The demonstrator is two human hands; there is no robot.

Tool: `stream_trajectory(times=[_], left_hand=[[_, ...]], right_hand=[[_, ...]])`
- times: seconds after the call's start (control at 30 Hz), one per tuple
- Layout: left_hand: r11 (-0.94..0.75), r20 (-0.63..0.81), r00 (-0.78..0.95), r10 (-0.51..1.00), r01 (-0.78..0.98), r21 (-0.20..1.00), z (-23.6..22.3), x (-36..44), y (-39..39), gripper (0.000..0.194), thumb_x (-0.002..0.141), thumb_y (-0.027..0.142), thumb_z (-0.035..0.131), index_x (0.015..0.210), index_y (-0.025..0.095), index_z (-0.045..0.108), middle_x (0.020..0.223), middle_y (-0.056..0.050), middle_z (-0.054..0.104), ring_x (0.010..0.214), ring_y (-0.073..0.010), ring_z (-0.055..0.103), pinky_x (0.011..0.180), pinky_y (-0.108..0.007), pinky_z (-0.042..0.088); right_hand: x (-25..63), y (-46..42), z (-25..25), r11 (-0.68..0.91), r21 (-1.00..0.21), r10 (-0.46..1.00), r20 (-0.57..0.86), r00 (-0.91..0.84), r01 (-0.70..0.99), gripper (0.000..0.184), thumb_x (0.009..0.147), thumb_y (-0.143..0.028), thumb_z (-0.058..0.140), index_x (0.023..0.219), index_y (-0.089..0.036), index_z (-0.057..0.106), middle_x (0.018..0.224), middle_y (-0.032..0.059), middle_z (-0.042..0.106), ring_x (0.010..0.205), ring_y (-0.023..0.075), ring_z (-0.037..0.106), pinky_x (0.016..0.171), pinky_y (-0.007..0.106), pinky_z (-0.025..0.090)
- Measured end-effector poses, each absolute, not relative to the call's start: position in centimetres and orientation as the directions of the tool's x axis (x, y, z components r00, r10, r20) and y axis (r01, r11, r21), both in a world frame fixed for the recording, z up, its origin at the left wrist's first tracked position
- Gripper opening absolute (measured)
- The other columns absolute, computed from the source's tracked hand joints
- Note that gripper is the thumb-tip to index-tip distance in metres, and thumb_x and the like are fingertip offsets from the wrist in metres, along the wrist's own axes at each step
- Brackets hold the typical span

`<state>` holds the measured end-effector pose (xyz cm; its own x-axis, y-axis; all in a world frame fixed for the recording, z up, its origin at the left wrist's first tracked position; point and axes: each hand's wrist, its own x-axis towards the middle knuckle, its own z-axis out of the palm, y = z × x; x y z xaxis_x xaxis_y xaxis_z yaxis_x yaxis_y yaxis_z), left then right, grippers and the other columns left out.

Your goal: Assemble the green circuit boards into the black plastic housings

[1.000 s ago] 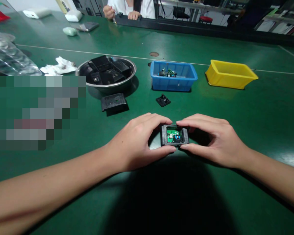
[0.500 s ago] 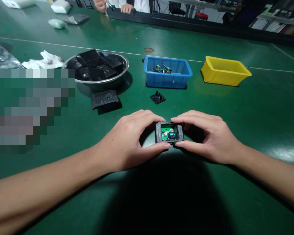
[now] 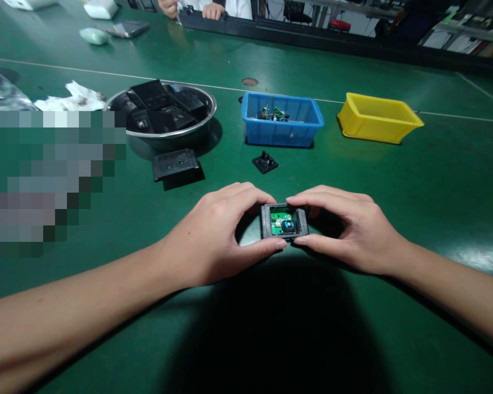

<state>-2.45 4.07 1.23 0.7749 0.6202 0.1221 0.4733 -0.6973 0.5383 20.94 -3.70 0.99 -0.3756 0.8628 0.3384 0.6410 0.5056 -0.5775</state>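
Between my two hands is a small black plastic housing (image 3: 265, 222), open at the top, with a green circuit board (image 3: 276, 220) and a round dark-blue part inside. My left hand (image 3: 225, 232) grips its left end, thumb at the near edge and fingers at the far edge. At the right end, my right hand (image 3: 353, 227) pinches the same housing between thumb and forefinger. Just beyond it lies a small square black part (image 3: 265, 162) with upright posts. A black plastic cover (image 3: 176, 164) rests farther left on the green table.
A metal bowl (image 3: 168, 133) full of black plastic parts stands back left. Behind my hands, a blue bin (image 3: 281, 133) holds small circuit boards; a yellow bin (image 3: 378, 126) is to its right. White tissue (image 3: 74, 98) lies left. Another person's hands (image 3: 212, 11) show across the table.
My hands and the housing stay almost exactly where they were. The view has shifted very slightly; nothing was taken up or let go.
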Motion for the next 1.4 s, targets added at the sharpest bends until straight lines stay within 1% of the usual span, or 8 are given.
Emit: stream_trajectory(times=[0.23,0.47,0.77,0.93,1.13,1.27,1.4], left_hand=[[-0.701,0.111,0.780,0.616,0.478,0.530,1.13,-2.34,4.04,0.044,0.082,0.057,0.065,0.108,0.022,0.065,0.102,-0.005,0.070,0.092,-0.0235,0.064,0.084,-0.034,0.048],[-0.687,0.105,0.775,0.623,0.479,0.546,0.97,-2.21,4.05,0.042,0.081,0.057,0.065,0.103,0.021,0.065,0.095,-0.003,0.066,0.086,-0.0217,0.060,0.080,-0.033,0.045],[-0.649,0.057,0.751,0.657,0.526,0.550,1.26,-2.17,3.91,0.045,0.078,0.060,0.065,0.100,0.021,0.064,0.091,-0.003,0.064,0.083,-0.0216,0.058,0.080,-0.033,0.043],[-0.651,0.050,0.759,0.649,0.521,0.552,1.30,-2.10,4.02,0.043,0.079,0.059,0.065,0.098,0.021,0.063,0.088,-0.002,0.064,0.080,-0.0207,0.057,0.080,-0.033,0.044],[-0.648,0.045,0.758,0.651,0.523,0.553,1.33,-2.06,3.97,0.040,0.078,0.057,0.065,0.097,0.021,0.063,0.086,-0.002,0.064,0.079,-0.0202,0.057,0.078,-0.032,0.043],[-0.649,0.045,0.753,0.657,0.533,0.543,1.45,-1.99,3.87,0.041,0.078,0.057,0.065,0.097,0.020,0.063,0.086,-0.001,0.064,0.079,-0.0201,0.057,0.079,-0.032,0.043],[-0.650,0.035,0.756,0.654,0.537,0.537,1.56,-1.97,3.83,0.041,0.079,0.057,0.064,0.098,0.021,0.063,0.087,-0.002,0.065,0.081,-0.0204,0.058,0.081,-0.033,0.043]], right_hand=[[21.02,-3.67,1.03,0.491,-0.599,0.871,0.316,-0.377,0.632,0.041,0.086,-0.033,0.077,0.123,-0.019,0.067,0.110,0.0072,0.073,0.091,0.0194,0.068,0.081,0.030,0.056],[20.98,-3.48,1.09,0.451,-0.664,0.889,0.277,-0.364,0.596,0.042,0.084,-0.033,0.079,0.123,-0.019,0.068,0.111,0.0076,0.073,0.092,0.0204,0.068,0.080,0.031,0.055],[21.01,-3.40,1.23,0.429,-0.696,0.897,0.254,-0.362,0.576,0.042,0.083,-0.033,0.080,0.121,-0.018,0.069,0.109,0.0085,0.073,0.091,0.0202,0.067,0.079,0.032,0.055],[21.00,-3.30,1.39,0.413,-0.717,0.902,0.238,-0.359,0.562,0.041,0.082,-0.030,0.081,0.119,-0.018,0.070,0.110,0.0089,0.073,0.093,0.0209,0.067,0.080,0.033,0.056],[20.94,-3.31,1.46,0.364,-0.748,0.920,0.197,-0.338,0.555,0.041,0.080,-0.030,0.082,0.117,-0.017,0.071,0.108,0.0088,0.073,0.089,0.0199,0.067,0.077,0.032,0.056],[20.90,-3.34,1.32,0.325,-0.779,0.931,0.164,-0.327,0.536,0.043,0.080,-0.031,0.082,0.119,-0.016,0.070,0.108,0.0079,0.073,0.089,0.0193,0.067,0.077,0.031,0.055],[20.73,-3.39,1.39,0.295,-0.790,0.940,0.138,-0.313,0.537,0.043,0.080,-0.029,0.082,0.119,-0.016,0.070,0.109,0.0073,0.073,0.090,0.0194,0.067,0.079,0.032,0.055]])
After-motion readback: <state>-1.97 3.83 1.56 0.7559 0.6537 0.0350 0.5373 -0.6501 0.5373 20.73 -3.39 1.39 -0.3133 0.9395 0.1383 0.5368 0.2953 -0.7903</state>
